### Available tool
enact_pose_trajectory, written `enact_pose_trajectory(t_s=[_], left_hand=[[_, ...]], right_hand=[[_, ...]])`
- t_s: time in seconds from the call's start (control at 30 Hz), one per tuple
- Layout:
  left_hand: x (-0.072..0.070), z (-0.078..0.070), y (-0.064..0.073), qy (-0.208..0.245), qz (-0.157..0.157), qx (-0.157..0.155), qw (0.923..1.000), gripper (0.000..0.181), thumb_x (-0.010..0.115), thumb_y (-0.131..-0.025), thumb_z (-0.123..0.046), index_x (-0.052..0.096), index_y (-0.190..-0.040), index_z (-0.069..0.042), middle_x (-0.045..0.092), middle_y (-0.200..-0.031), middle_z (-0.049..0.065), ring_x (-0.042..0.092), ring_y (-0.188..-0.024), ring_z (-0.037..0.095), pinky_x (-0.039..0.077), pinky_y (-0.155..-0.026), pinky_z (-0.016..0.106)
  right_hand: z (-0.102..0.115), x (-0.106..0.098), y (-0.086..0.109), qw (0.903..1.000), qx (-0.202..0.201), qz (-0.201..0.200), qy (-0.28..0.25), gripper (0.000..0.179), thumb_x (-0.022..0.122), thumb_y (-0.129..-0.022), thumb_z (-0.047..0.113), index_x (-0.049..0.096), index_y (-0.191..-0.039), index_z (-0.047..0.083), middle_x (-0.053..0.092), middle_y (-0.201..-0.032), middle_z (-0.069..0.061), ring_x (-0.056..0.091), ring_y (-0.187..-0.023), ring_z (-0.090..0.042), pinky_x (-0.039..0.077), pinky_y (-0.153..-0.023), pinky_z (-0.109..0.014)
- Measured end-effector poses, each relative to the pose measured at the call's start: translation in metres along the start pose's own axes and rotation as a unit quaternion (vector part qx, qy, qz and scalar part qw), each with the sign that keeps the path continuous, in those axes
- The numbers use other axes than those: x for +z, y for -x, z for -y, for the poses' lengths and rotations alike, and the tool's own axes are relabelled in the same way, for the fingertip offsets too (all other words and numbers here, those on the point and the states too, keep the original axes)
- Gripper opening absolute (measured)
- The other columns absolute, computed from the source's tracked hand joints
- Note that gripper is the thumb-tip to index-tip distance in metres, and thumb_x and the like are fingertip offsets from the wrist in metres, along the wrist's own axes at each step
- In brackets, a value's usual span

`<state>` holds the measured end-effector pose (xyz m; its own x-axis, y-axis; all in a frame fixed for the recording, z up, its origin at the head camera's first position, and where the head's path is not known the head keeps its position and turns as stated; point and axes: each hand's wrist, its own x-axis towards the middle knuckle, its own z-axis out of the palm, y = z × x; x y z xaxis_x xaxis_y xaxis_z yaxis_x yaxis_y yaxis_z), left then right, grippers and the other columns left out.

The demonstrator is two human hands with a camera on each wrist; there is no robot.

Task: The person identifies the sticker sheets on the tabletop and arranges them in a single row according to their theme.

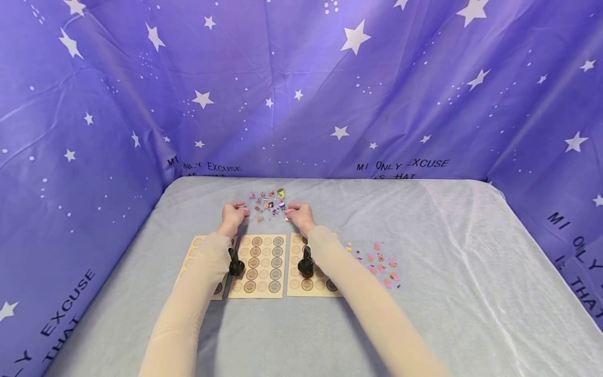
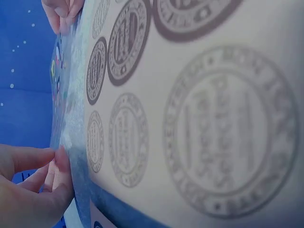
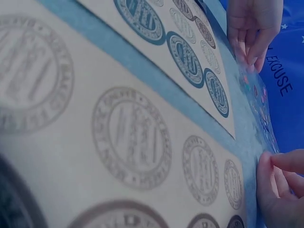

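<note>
A clear sheet of small colourful stickers [image 1: 270, 206] lies toward the back of the table, spanned between the two hands. At its left edge my left hand [image 1: 234, 215] pinches the film between thumb and fingers, which shows close up in the left wrist view. My right hand [image 1: 300, 215] pinches the opposite edge, thumb against forefinger, as seen in the right wrist view. In both wrist views the see-through film [image 3: 259, 109] stretches from one hand to the other, beyond the cream label sheets.
Three cream sheets of round labels lie side by side under the forearms: left [image 1: 187, 259], middle [image 1: 256, 266] and right [image 1: 296, 272]. Another clear sticker sheet [image 1: 380, 264] is to their right. A grey cloth [image 1: 447, 262] covers the table; a purple star curtain [image 1: 301, 78] surrounds it.
</note>
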<state>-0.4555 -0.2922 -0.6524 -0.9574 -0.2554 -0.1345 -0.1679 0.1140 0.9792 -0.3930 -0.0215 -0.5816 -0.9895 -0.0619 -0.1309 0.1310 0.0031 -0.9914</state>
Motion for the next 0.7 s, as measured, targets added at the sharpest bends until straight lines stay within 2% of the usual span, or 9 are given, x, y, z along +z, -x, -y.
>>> enact_pose_trajectory(t_s=[0.03, 0.07, 0.17, 0.27, 0.3, 0.53, 0.6, 0.67, 0.7], left_hand=[[0.001, -0.014, 0.015, 0.007, 0.000, -0.003, 1.0000, 0.041, 0.064, -0.072, 0.008, 0.061, -0.110, -0.007, 0.065, -0.082, 0.009, 0.063, -0.063, 0.018, 0.053, -0.050, 0.029], [0.003, -0.041, 0.047, 0.013, 0.005, -0.010, 0.9999, 0.039, 0.060, -0.075, 0.009, 0.060, -0.111, -0.004, 0.065, -0.084, 0.011, 0.062, -0.063, 0.018, 0.053, -0.051, 0.028], [0.009, -0.089, 0.101, 0.028, 0.014, -0.024, 0.9992, 0.037, 0.056, -0.080, 0.008, 0.057, -0.116, -0.002, 0.065, -0.090, 0.016, 0.063, -0.067, 0.020, 0.054, -0.059, 0.029], [0.012, -0.116, 0.132, 0.076, 0.031, -0.018, 0.9965, 0.034, 0.055, -0.079, 0.011, 0.061, -0.108, -0.004, 0.065, -0.084, 0.016, 0.062, -0.062, 0.020, 0.053, -0.056, 0.026], [0.014, -0.108, 0.122, 0.087, 0.028, -0.014, 0.9957, 0.033, 0.055, -0.078, 0.011, 0.062, -0.106, -0.004, 0.065, -0.080, 0.015, 0.062, -0.060, 0.020, 0.053, -0.054, 0.027], [0.021, -0.101, 0.120, 0.102, 0.020, -0.051, 0.9933, 0.034, 0.058, -0.079, 0.006, 0.060, -0.111, -0.006, 0.065, -0.089, 0.014, 0.063, -0.068, 0.021, 0.054, -0.064, 0.030], [0.023, -0.097, 0.120, 0.124, 0.024, -0.035, 0.9914, 0.030, 0.059, -0.076, 0.007, 0.063, -0.103, -0.006, 0.065, -0.080, 0.014, 0.063, -0.064, 0.021, 0.054, -0.058, 0.029], [0.025, -0.113, 0.137, 0.127, 0.023, -0.041, 0.9908, 0.030, 0.058, -0.077, 0.008, 0.063, -0.104, -0.004, 0.064, -0.078, 0.014, 0.063, -0.064, 0.020, 0.054, -0.058, 0.028], [0.027, -0.127, 0.153, 0.119, 0.020, -0.046, 0.9916, 0.032, 0.057, -0.077, 0.008, 0.061, -0.107, -0.004, 0.064, -0.083, 0.014, 0.063, -0.066, 0.019, 0.054, -0.062, 0.028]], right_hand=[[0.004, -0.002, 0.004, 0.9999, 0.009, 0.004, -0.004, 0.040, 0.058, -0.073, -0.012, 0.061, -0.110, 0.004, 0.066, -0.089, -0.010, 0.062, -0.078, -0.016, 0.053, -0.065, -0.025], [0.005, -0.004, 0.007, 0.9999, 0.004, 0.005, -0.015, 0.040, 0.058, -0.072, -0.012, 0.062, -0.108, 0.004, 0.066, -0.088, -0.011, 0.063, -0.077, -0.016, 0.053, -0.063, -0.025], [0.006, -0.011, 0.010, 0.9994, 0.023, 0.005, -0.027, 0.037, 0.061, -0.073, -0.009, 0.063, -0.107, 0.005, 0.066, -0.092, -0.011, 0.063, -0.081, -0.018, 0.053, -0.067, -0.027], [0.006, -0.015, 0.013, 0.9992, 0.018, -0.003, -0.035, 0.036, 0.060, -0.072, -0.010, 0.063, -0.106, 0.003, 0.066, -0.090, -0.013, 0.063, -0.079, -0.019, 0.054, -0.065, -0.027], [0.006, -0.017, 0.013, 0.9991, 0.023, -0.005, -0.034, 0.037, 0.061, -0.072, -0.010, 0.063, -0.106, 0.002, 0.065, -0.091, -0.013, 0.063, -0.079, -0.019, 0.053, -0.065, -0.026], [-0.001, -0.026, 0.012, 0.9977, 0.034, -0.028, -0.051, 0.032, 0.063, -0.074, -0.004, 0.063, -0.105, 0.003, 0.064, -0.085, -0.015, 0.064, -0.070, -0.019, 0.054, -0.060, -0.026], [-0.010, -0.031, 0.008, 0.9960, 0.031, -0.018, -0.082, 0.029, 0.069, -0.070, -0.001, 0.066, -0.097, 0.008, 0.064, -0.079, -0.010, 0.063, -0.064, -0.016, 0.054, -0.057, -0.025], [-0.012, -0.034, 0.007, 0.9952, 0.032, -0.020, -0.091, 0.030, 0.067, -0.070, -0.002, 0.066, -0.098, 0.007, 0.065, -0.078, -0.011, 0.063, -0.061, -0.017, 0.054, -0.056, -0.025], [0.004, -0.035, 0.023, 0.9945, 0.038, -0.024, -0.094, 0.030, 0.065, -0.072, -0.005, 0.065, -0.100, 0.005, 0.065, -0.079, -0.012, 0.063, -0.061, -0.017, 0.054, -0.057, -0.025]])
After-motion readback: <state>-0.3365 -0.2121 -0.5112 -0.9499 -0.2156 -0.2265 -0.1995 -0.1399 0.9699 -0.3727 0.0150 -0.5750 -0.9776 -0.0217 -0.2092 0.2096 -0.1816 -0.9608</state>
